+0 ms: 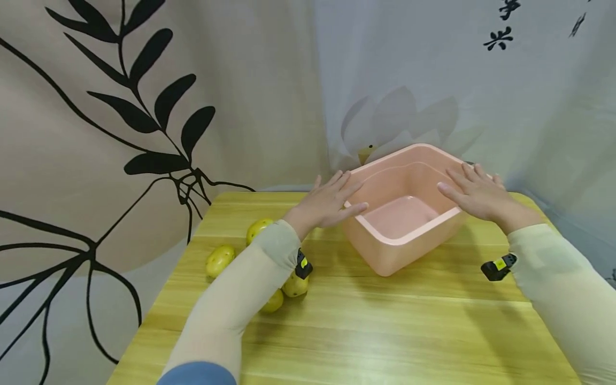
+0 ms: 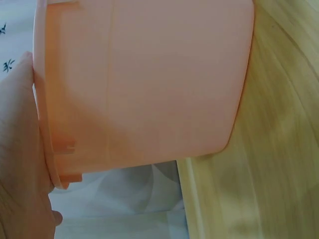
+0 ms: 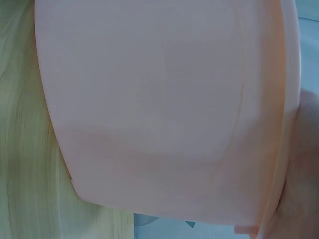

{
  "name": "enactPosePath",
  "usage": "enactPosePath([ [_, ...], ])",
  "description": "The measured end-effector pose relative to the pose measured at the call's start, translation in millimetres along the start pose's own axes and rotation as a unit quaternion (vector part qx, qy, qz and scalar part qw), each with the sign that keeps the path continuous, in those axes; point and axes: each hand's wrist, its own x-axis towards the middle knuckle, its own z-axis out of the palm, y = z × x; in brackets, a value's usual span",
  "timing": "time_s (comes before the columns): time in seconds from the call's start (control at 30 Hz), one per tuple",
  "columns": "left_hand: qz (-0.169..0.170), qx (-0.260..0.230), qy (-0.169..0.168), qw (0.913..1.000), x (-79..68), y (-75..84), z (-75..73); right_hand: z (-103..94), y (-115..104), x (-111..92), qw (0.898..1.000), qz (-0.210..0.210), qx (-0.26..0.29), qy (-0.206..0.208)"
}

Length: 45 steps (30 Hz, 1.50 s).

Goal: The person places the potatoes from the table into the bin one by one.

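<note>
A pink plastic tub (image 1: 414, 251) with a rounded rim stands on the wooden table, turned at an angle, its inside visible from above. My left hand (image 1: 332, 202) rests with straight, spread fingers on the tub's left rim. On the right rim lies my right hand (image 1: 481, 197), its fingers also extended. In the left wrist view, the hand (image 2: 20, 149) is against the outer rim of the tub (image 2: 159, 79). The right wrist view has the hand (image 3: 301, 174) along the rim, beside the tub's wall (image 3: 144, 109).
Several yellow, speckled oval pieces of produce (image 1: 220, 260) lie on the table (image 1: 385, 331) at the left, partly hidden by my left forearm. A pale curtain (image 1: 269, 96) with black plant drawings hangs behind the table's back edge.
</note>
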Motion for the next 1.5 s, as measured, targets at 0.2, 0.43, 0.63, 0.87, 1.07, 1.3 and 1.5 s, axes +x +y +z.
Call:
enactPosePath([
  [0.2, 0.002, 0.001, 0.022, 0.9997, -1.1, 0.8, 3.5, -0.2, -2, 1, 1.000, 0.004, -0.008, 0.008],
  [0.43, -0.004, -0.006, 0.032, 0.9995, -3.1, 4.6, 4.8, -0.7, -1, 2, 1.000, 0.006, -0.013, 0.006],
  [0.63, -0.007, -0.018, 0.037, 0.9991, -10.7, 13.5, 5.4, -0.4, 2, 3, 1.000, 0.007, -0.015, 0.001],
  [0.87, -0.017, -0.007, 0.045, 0.9988, -19.8, 19.6, 6.0, -2.8, -2, 4, 1.000, 0.010, -0.010, -0.002],
  [1.07, -0.011, 0.001, 0.049, 0.9988, -27.2, 25.1, 6.2, -2.2, -4, 2, 1.000, 0.012, -0.009, -0.007],
  [1.3, 0.003, 0.026, 0.053, 0.9983, -39.7, 34.6, 5.6, -4.4, -5, 2, 1.000, 0.010, -0.005, -0.014],
  [1.5, 0.024, 0.046, 0.067, 0.9964, -54.8, 40.4, 7.6, -3.6, -8, 5, 1.000, 0.010, -0.014, -0.021],
])
